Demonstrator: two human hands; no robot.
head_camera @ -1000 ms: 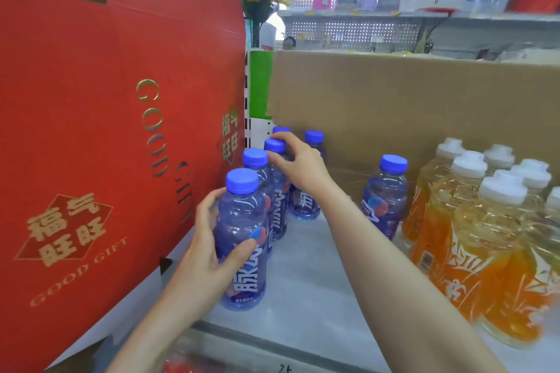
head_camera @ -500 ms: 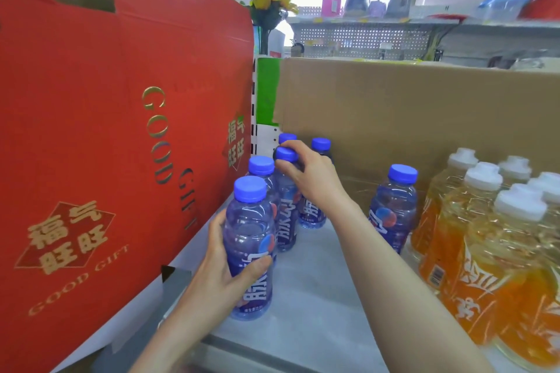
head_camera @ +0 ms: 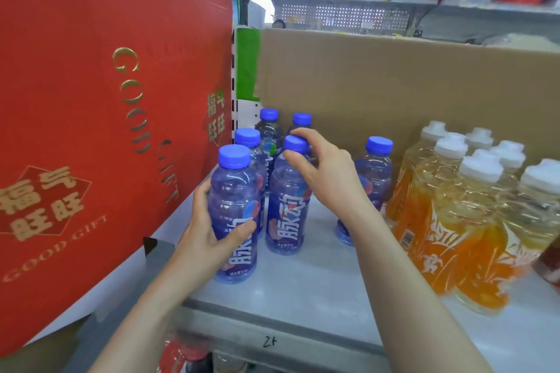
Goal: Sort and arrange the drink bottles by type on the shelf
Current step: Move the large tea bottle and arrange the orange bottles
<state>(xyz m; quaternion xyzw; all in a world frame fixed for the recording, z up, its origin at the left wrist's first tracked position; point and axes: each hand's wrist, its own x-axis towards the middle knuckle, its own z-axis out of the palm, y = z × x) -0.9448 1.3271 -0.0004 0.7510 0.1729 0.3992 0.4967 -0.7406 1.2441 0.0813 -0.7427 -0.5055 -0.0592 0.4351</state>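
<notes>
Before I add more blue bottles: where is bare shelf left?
Bare shelf runs along the front edge, and between the right hand's bottle and the lone blue bottle. Crowded: the blue cluster against the red box, and the orange bottles on the right.

One head-worn wide-angle view, close over a shop shelf [head_camera: 318, 285].

The single camera looks forward and slightly down from the person's head, so both forearms enter from the bottom edge and reach away from it. It sits near enough that the left hand [head_camera: 209, 236] and right hand [head_camera: 327, 172] fill the centre, with the blue-capped bottles [head_camera: 285, 200] just beyond. A red gift box [head_camera: 100, 118] crowds the left side, orange bottles [head_camera: 454, 221] the right, and a cardboard box [head_camera: 394, 88] closes the back. Edges bow outward from the wide lens. There is no second view to share any of this.
</notes>
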